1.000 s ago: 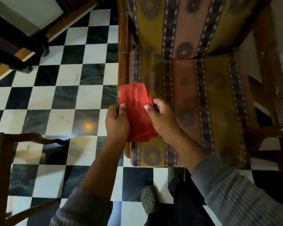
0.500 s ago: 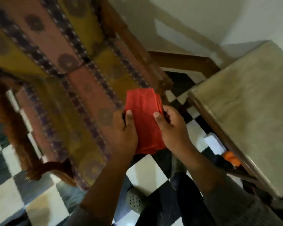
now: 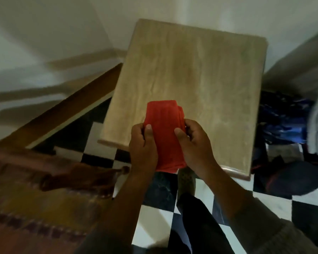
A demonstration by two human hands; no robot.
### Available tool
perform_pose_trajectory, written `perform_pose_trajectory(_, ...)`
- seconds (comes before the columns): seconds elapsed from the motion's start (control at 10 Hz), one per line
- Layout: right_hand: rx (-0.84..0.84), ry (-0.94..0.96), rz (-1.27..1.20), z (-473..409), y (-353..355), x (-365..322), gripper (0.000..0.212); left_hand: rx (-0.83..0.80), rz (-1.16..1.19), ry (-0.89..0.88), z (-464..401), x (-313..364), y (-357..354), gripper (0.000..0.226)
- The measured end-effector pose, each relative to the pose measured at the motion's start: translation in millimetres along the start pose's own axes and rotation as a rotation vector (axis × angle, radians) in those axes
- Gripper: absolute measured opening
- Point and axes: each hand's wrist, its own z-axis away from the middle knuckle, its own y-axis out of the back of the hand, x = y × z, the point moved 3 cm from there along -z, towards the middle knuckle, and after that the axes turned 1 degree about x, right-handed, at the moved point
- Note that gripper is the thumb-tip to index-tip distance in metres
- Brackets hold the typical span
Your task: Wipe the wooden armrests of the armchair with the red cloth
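Red cloth [image 3: 165, 136], folded into a soft oblong pad, sits between both hands above the near edge of a pale square tabletop [image 3: 191, 74]. Left hand [image 3: 142, 149] and right hand [image 3: 195, 147] pinch its sides, thumbs on top. Armchair's blurred wooden armrest [image 3: 77, 180] lies left of the tabletop, over checkered floor tiles [image 3: 154, 222].

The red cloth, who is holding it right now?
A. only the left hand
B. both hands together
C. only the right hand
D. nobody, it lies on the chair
B: the folded red cloth sits between the left hand and the right hand, each thumb pressed on its top, in front of the pale wooden table.
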Motion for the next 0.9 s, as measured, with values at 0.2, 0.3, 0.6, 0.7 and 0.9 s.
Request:
perform_pose_trajectory(0.2, 0.123, -0.070, -0.059, -80.5, 53.3, 28.9, 0.041, -0.113, -0.082, -0.062, -60.8, 23.1, -98.1, 0.012)
perform_pose_trajectory(0.3, 0.165, -0.107, -0.032, -110.3, 58.7, 52.5, 0.045, -0.135, -0.153, -0.079, -84.0, 12.4, -131.2, 0.012)
perform_pose_trajectory(0.6, 0.116, -0.278, 0.102, -121.7, 33.0, 107.9, 0.052, -0.303, -0.437, -0.036, -109.5, -51.0, -144.2, 0.030)
perform_pose_trajectory(0.7, 0.154, -0.323, 0.088, -118.9, 29.4, 107.7, 0.055, -0.378, -0.480, -0.080, -109.6, -47.1, -139.6, 0.030)
perform_pose_trajectory(0.9, 0.132, -0.352, 0.412, -103.6, 24.5, 76.6, 0.077, -0.548, -0.899, -0.224, -108.2, -18.7, -109.0, 0.064)
